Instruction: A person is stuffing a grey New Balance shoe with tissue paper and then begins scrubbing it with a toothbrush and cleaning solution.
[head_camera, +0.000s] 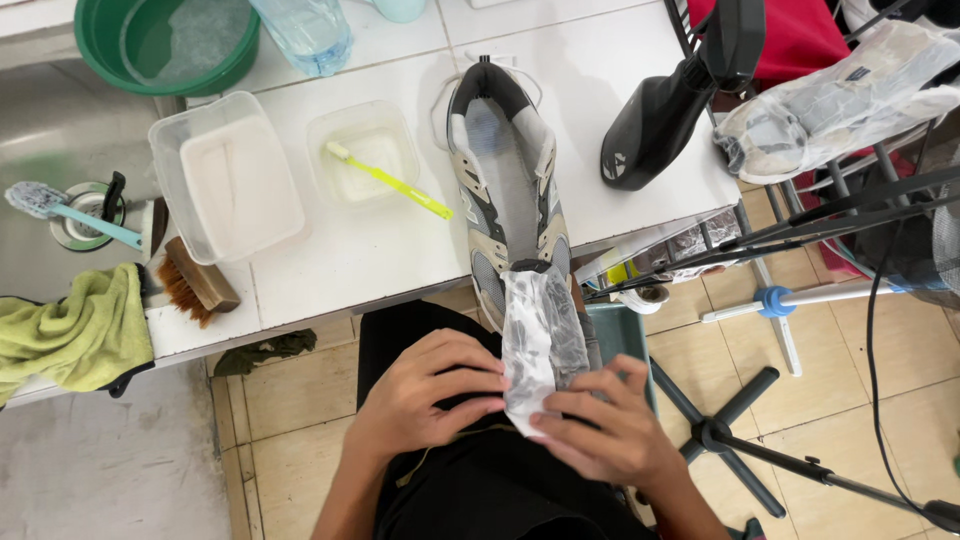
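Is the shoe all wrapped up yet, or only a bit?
Only a bit. The toe of the grey and beige sneaker already sits inside the clear plastic bag. Both hands are on that bag: the left hand presses its side and the right hand holds its lower end. The heel and the open top, lying on the white tiled counter, are not covered yet.

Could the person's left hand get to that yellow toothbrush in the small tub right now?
Probably yes, but not freely. The left hand is pressed against the white wrapping over the shoe toe. The yellow toothbrush lies uncovered across the small clear tub, with bare counter between.
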